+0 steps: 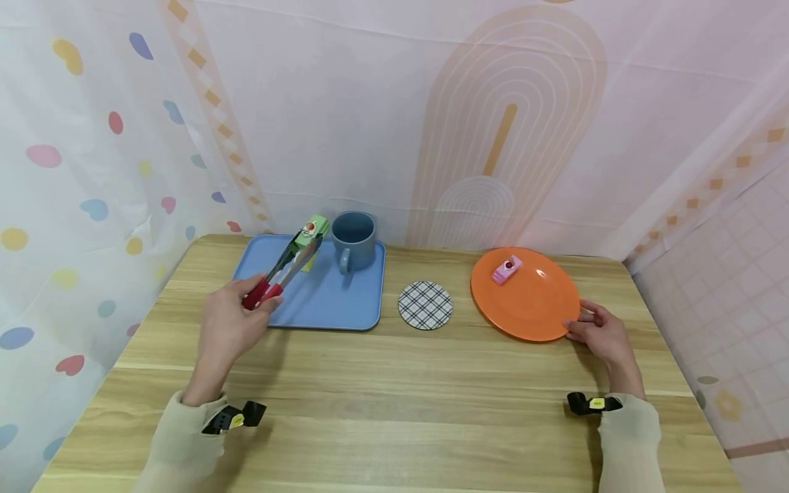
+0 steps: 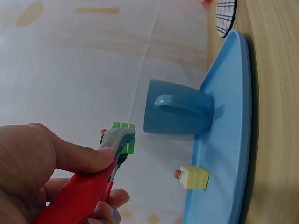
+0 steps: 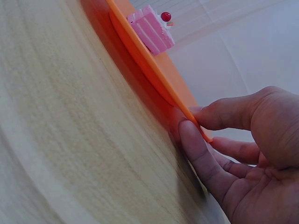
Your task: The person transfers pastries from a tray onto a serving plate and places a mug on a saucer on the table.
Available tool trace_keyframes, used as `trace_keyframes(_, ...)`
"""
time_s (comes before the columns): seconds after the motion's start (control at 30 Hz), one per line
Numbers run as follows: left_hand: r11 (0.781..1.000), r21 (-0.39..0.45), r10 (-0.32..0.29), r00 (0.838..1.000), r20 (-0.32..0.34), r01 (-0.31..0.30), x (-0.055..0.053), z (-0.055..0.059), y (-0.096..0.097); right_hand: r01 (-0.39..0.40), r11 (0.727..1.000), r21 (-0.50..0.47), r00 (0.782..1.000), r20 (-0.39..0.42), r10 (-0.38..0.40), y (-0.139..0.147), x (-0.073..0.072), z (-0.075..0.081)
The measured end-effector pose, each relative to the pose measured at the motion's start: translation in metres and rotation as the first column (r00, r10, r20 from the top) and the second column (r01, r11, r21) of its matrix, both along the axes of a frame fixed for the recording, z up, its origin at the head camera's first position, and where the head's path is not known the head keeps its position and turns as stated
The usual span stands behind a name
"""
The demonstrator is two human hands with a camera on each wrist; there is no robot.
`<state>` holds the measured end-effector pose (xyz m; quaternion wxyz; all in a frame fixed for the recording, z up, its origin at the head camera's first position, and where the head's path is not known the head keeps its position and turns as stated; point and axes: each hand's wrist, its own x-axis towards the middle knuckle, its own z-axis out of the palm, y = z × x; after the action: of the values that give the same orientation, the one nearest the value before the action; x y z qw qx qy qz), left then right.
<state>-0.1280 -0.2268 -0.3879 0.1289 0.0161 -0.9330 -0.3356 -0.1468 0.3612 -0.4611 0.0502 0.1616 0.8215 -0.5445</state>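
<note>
Your beige sleeves (image 1: 185, 438) are nearest; your left hand (image 1: 231, 325) curls round red-handled tongs (image 2: 77, 196), their squeeze keeping a green toy cake slice (image 1: 320, 222) clear of the blue tray (image 1: 345, 308) at ten o'clock; your right hand (image 1: 607, 335) pinches the orange plate's (image 1: 530, 308) four-o'clock rim (probably for steadiness).

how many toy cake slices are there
3: a green slice in the tongs held by the left hand, a yellow slice on the blue tray, and a pink slice on the orange plate.
</note>
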Motion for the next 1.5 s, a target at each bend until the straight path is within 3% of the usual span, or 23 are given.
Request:
trace_keyframes(0.73, 0.999, -0.025, -0.036, 0.999, 0.012, 0.036, 0.0, 0.004, 0.022, -0.003, 1.0, 0.014, 1.0, 0.005, 0.003, 0.0, 0.0, 0.002)
trace_keyframes(1.5, 0.996, 0.009, -0.088, 0.995, 0.047, 0.087, -0.002, 0.004, 0.043, -0.003, 1.0, 0.012, 1.0, 0.014, 0.003, -0.001, 0.0, 0.004)
